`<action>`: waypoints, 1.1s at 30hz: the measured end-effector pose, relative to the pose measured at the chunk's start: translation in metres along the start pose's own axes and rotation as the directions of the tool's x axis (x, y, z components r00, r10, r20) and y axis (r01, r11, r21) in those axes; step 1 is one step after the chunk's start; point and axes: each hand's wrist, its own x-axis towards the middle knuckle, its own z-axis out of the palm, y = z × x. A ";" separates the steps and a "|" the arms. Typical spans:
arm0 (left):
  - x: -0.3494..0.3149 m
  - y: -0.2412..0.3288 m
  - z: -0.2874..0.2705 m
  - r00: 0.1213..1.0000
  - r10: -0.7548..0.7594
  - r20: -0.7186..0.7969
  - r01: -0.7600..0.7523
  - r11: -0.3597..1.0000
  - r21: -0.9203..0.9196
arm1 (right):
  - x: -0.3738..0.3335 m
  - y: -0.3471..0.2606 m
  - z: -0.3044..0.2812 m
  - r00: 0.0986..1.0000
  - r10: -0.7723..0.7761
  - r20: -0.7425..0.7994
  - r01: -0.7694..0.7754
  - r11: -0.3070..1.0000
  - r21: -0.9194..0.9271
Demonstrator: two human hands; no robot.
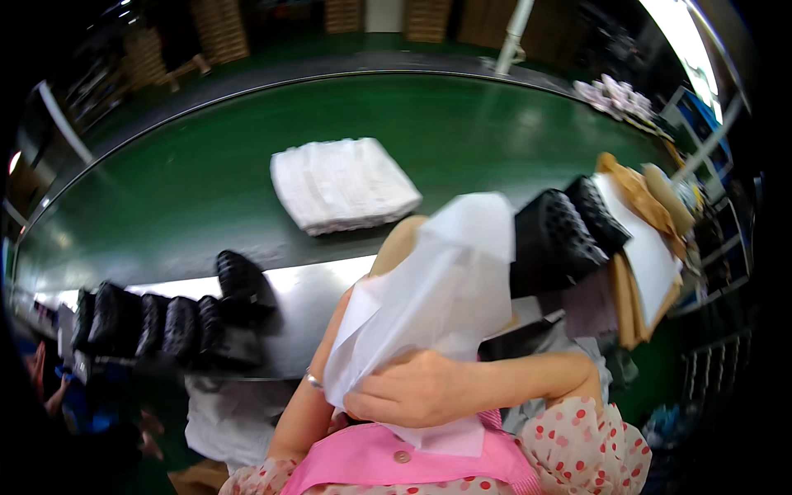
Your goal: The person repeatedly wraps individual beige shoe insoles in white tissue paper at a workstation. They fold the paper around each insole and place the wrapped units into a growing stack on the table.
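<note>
In the head view, a thin white sheet (437, 289) is held up before the chest, at the near side of the green table (223, 157). Its lower part is gripped by the right hand (421, 388), with the fingers bent over it. The left forearm (297, 425) is raised behind the sheet, but the left hand itself is covered, so it cannot be told whether anything is grasped by it. Beside the sheet's upper edge, a rounded beige piece (400, 243) is partly seen; its kind and its support cannot be made out.

The sheet, it is judged, could be creased or torn if it were pulled hard by the right hand while being caught behind. The black padded pieces (557, 239) at the right could also be knocked, because the sheet's edge is very near to them.

The lower end of the sheet is seen against the pink apron (371, 458). The row of black pieces (165, 326) at the left is dim, and the outer rim of the view is lost in darkness.
</note>
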 end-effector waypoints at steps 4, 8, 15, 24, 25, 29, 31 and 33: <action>-0.015 0.038 -0.017 0.983 0.176 -0.046 -0.178 0.983 -0.047 | -0.012 0.008 0.056 0.964 -0.002 0.267 -0.020 0.997 0.077; -0.028 0.055 -0.025 0.961 0.266 -0.074 -0.270 0.961 -0.051 | 0.002 0.029 0.013 0.989 0.086 -0.123 -0.082 0.996 0.031; -0.029 0.042 -0.006 0.965 0.260 -0.023 -0.261 0.965 -0.025 | 0.076 0.073 -0.017 0.864 0.284 -0.415 -0.352 0.931 -0.094; -0.028 0.096 -0.016 0.898 0.347 -0.271 -0.296 0.931 0.214 | 0.075 0.060 -0.017 0.959 -0.072 -0.275 0.053 0.996 -0.075; -0.026 0.109 -0.032 0.873 0.423 -0.243 -0.378 0.901 0.211 | 0.070 0.044 -0.022 0.964 -0.112 -0.240 0.094 0.992 -0.087; -0.017 0.158 -0.049 0.765 0.627 -0.145 -0.589 0.773 0.235 | 0.064 -0.002 -0.011 0.951 -0.308 -0.027 0.306 0.950 -0.053; -0.018 0.168 -0.043 0.769 0.631 -0.103 -0.609 0.773 0.178 | 0.065 -0.004 -0.005 0.945 -0.321 0.053 0.318 0.946 0.068; -0.017 0.166 -0.041 0.793 0.607 -0.047 -0.598 0.792 0.123 | 0.074 0.003 -0.013 0.959 -0.271 0.079 0.259 0.956 0.136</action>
